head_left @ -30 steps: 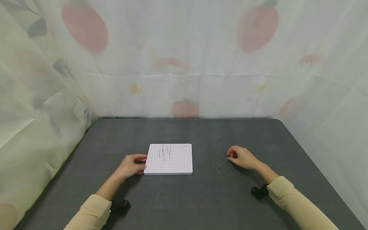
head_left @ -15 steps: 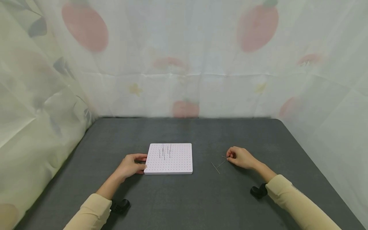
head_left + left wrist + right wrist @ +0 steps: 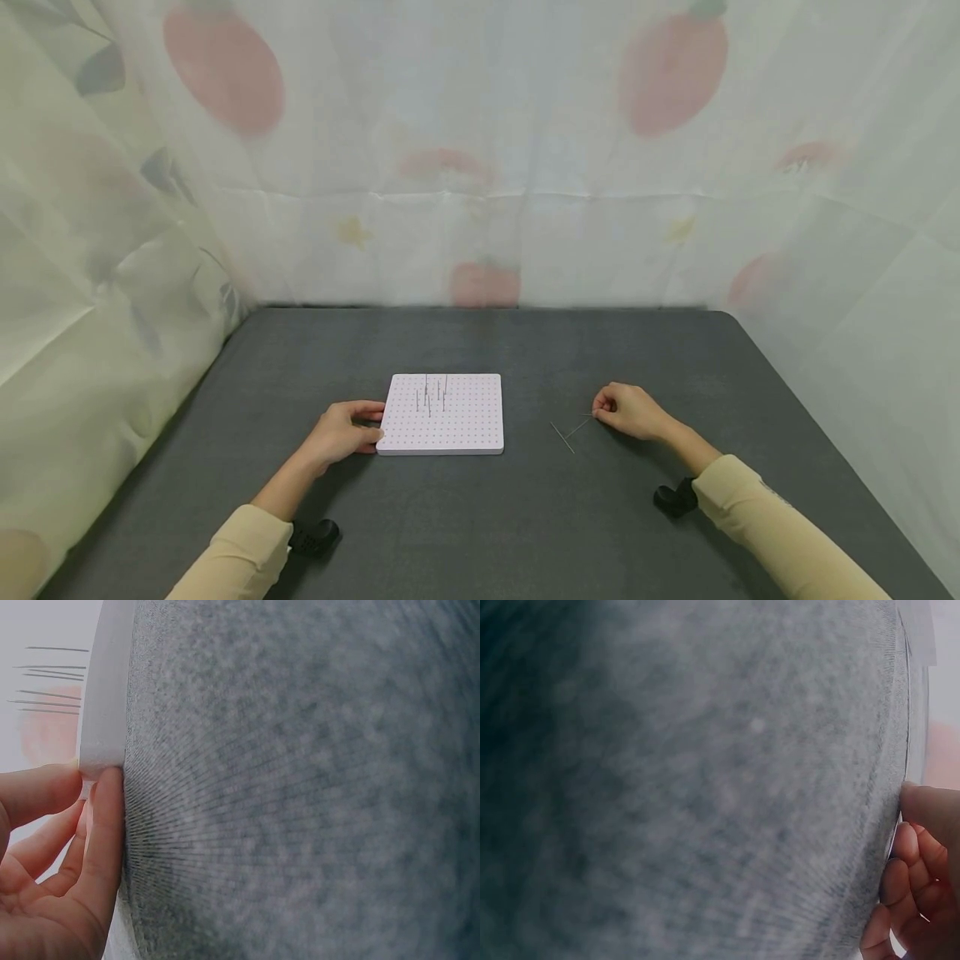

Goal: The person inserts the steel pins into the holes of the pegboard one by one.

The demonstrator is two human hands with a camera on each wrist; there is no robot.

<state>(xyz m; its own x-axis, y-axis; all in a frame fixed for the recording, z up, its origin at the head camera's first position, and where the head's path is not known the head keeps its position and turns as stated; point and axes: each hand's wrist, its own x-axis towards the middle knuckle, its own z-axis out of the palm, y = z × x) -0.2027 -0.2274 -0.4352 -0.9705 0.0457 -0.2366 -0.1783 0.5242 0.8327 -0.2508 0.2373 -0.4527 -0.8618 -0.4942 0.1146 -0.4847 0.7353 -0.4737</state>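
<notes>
A white board with a grid of small holes (image 3: 465,425) lies on the dark table, with several thin metal pins (image 3: 429,406) standing upright in its far left part. My left hand (image 3: 341,433) holds the board's left side, thumb at the near corner; the left wrist view shows thumb and fingertips against its edge (image 3: 105,697). Right of the board, my right hand (image 3: 630,410) is low over the table with thumb and fingertips together, pinching a thin metal pin (image 3: 908,690). Close by lie two loose pins, one slanting (image 3: 562,437), the other running toward the fingertips (image 3: 577,428).
The dark grey tabletop (image 3: 480,525) reaches back to a pale curtain (image 3: 570,250) with fruit prints. More curtain (image 3: 112,333) hangs along the left side. Black wrist devices (image 3: 313,537) sit below both cuffs.
The pin end showing at my right fingertips has turned slightly and now points more level. My right hand has barely shifted. The left hand and the board stay in place.
</notes>
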